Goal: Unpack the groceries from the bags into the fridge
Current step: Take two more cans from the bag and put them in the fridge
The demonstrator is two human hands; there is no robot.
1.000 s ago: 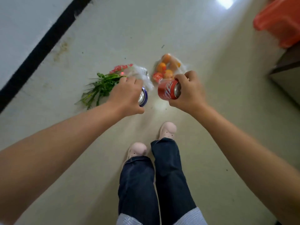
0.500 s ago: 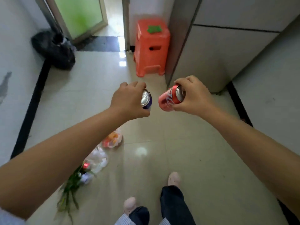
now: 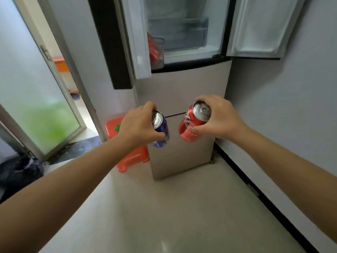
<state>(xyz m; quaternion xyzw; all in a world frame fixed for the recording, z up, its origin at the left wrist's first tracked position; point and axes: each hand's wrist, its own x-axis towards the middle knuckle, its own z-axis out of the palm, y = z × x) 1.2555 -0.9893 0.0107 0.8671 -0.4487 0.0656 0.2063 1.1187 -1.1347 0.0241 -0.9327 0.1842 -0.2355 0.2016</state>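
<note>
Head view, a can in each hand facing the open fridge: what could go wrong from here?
1. Both hands are full: the left hand holds the blue can, the right hand the red can, so neither is free to steady a fridge door.
2. Both cans are gripped near the top and tilted, so one might slip.
3. A red package already sits at the compartment's left edge and could be knocked.

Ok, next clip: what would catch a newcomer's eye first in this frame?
Most likely the two drink cans held up mid-frame: a blue can in the left hand and a red can in the right hand. Behind them stands the fridge, both upper doors open, with red packaging at the left edge of the compartment. An orange stool sits left of the fridge.
</note>
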